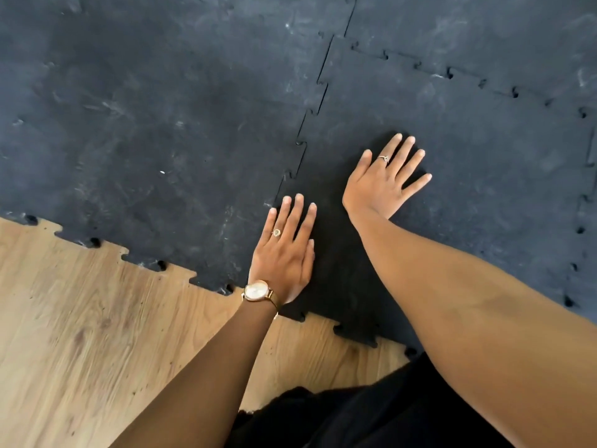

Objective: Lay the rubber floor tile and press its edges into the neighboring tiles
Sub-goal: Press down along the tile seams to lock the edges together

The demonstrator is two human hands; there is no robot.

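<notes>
Two bare hands lie flat, palms down and fingers spread, gripping nothing, on the black interlocking rubber floor tile: the left hand by its toothed left seam, the right hand nearer its middle. That tile sits among scuffed dark grey rubber neighbouring tiles, its near edge on light wood-plank flooring. A round gold wristwatch circles the left wrist.

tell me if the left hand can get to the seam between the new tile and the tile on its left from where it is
Probably yes. The left hand lies flat with its fingers right beside the jigsaw seam, and nothing lies between them on the new tile.
</notes>
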